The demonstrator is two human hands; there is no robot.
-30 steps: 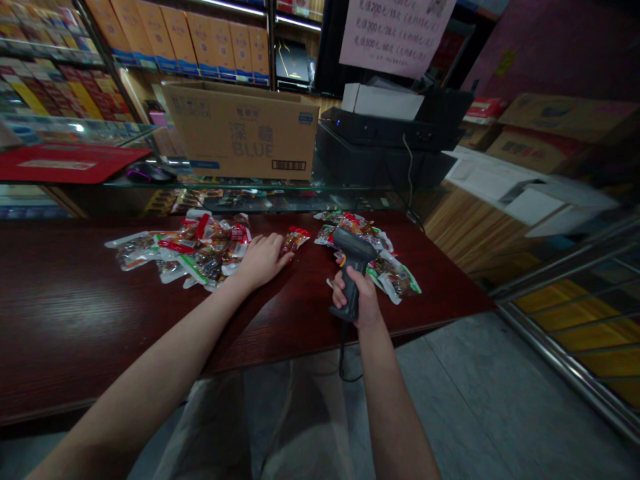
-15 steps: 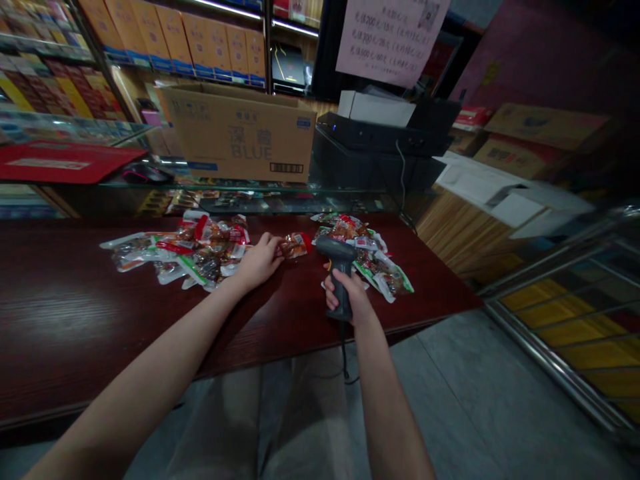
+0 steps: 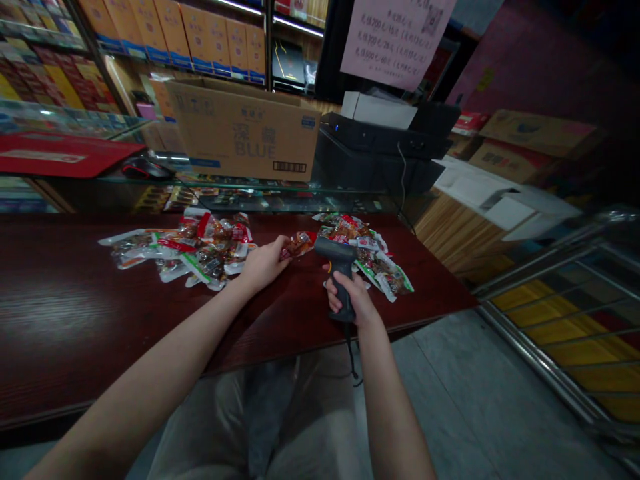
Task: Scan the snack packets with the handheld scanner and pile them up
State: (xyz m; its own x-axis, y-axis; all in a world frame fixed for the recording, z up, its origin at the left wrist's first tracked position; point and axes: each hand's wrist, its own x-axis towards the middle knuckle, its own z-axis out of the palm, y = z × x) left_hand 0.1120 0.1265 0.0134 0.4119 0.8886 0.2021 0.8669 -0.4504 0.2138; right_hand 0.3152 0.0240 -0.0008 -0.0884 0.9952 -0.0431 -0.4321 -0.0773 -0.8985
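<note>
My left hand [image 3: 267, 264] has its fingers closed on the near end of a small red-and-clear snack packet [image 3: 301, 244], low over the dark table. Wrapped around the handle of a black barcode scanner [image 3: 336, 251] is my right hand [image 3: 353, 297], with the scanner's head turned left toward the packet. A pile of snack packets [image 3: 200, 247] lies left of my left hand, mostly clear with red and green trim. Another pile of similar packets [image 3: 383, 270] lies behind and right of the scanner, which partly hides it.
The dark red wooden table [image 3: 65, 300] spans the front. Behind it, a glass counter bears a cardboard box [image 3: 245, 137], a computer mouse [image 3: 145, 168], a red mat [image 3: 60, 155] and a black machine [image 3: 390, 137]. A metal rack [image 3: 560, 320] stands at the right.
My left hand has shifted slightly right with the packet, which now sits closer to the scanner and is more tilted. My right hand still grips the scanner.
</note>
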